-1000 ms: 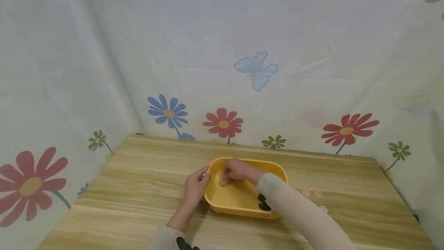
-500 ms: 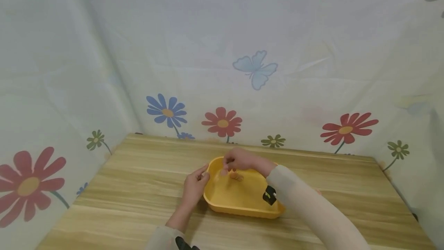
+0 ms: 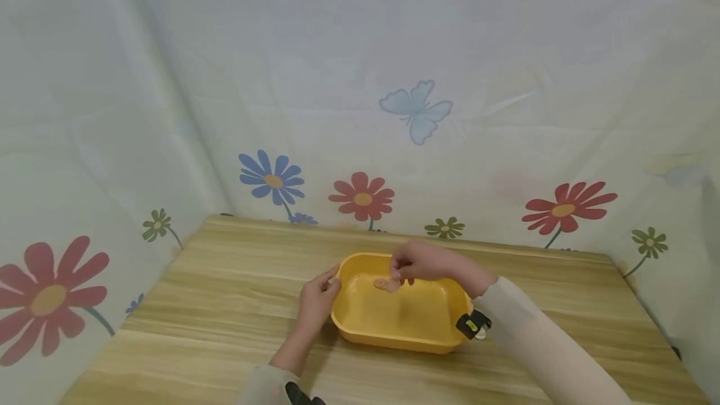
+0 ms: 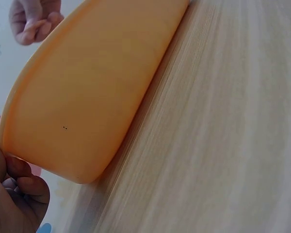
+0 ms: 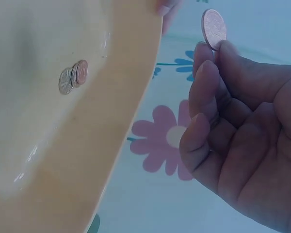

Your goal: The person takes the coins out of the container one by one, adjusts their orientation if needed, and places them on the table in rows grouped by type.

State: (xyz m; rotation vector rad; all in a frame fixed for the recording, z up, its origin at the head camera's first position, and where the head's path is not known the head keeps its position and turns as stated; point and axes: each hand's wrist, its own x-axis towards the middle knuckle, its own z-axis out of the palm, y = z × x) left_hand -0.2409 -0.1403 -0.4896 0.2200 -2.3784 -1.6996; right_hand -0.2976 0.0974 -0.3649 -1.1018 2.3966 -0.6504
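Observation:
My right hand (image 3: 424,259) is above the yellow plastic basin (image 3: 419,314). Between thumb and fingertips it pinches a copper-coloured coin (image 5: 214,30), plain to see in the right wrist view. On the basin floor, by the back wall and left of that hand, a few overlapping coins (image 3: 380,283) lie together; silver and copper ones show in the right wrist view (image 5: 75,76). My left hand (image 3: 317,300) grips the basin's rim at its left end, thumb and bent fingers at the edge.
A silver coin (image 3: 480,334) lies on the wooden table (image 3: 225,305), just past the basin's right end and partly behind the black wrist strap (image 3: 471,325). My right forearm covers part of the table's right side. A flowered cloth (image 3: 315,80) hangs behind and beside the table.
My right hand has risen from the basin's floor at the left and moved right, now with a coin in its fingertips. Coins it hid are uncovered. The left hand stays on the rim.

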